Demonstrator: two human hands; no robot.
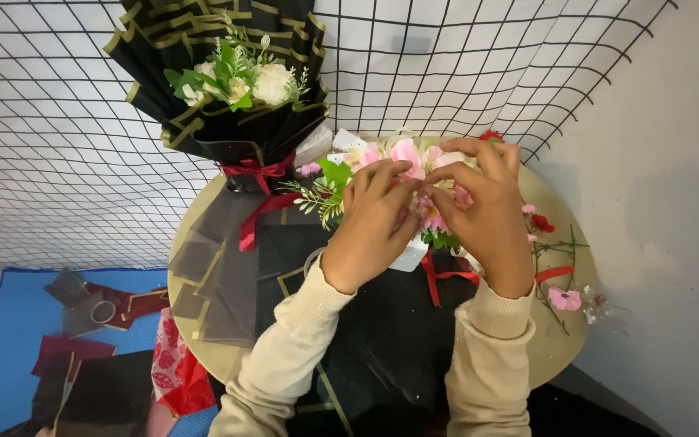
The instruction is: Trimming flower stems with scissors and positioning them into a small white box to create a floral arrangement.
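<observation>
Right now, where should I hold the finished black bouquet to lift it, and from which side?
Probably grip the black bouquet at its narrow neck, at the red ribbon, coming from the table's near side. The paper flares wide above, and both hands are busy on the pink flowers.

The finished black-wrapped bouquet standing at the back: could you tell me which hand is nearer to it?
Left. The left hand works just right of the black-wrapped bouquet; the right hand is farther right, beyond it.

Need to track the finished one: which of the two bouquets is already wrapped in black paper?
The bouquet standing at the back left, white flowers, red ribbon. The pink bunch under both hands has no wrap round it.
</observation>
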